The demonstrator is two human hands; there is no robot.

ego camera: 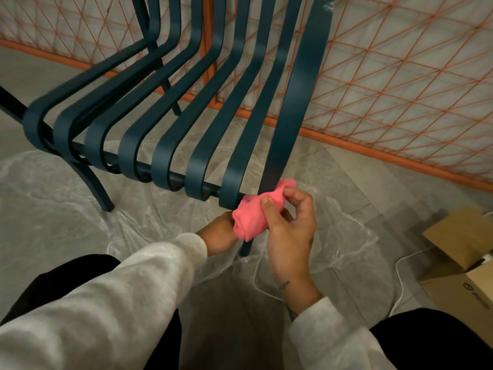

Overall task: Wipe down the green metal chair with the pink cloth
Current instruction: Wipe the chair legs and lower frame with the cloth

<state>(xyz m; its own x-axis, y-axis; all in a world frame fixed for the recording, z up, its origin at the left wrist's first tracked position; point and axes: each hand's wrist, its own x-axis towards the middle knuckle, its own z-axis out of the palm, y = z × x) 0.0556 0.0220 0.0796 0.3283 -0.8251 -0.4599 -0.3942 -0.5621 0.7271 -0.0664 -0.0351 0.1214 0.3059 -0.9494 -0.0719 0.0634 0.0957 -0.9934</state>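
The green metal chair (170,116) stands on clear plastic sheeting (53,188) before an orange mesh fence (400,89). At the front end of its rightmost seat slat, the right hand (290,231) pinches the bunched pink cloth (250,222) between thumb and curled fingers. The left hand (218,233) meets the cloth from below – its fingers are hidden, so their grip cannot be told.

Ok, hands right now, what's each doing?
Left hand: at the pink cloth, fingers hidden; cannot tell.
Right hand: closed, pinching the pink cloth.
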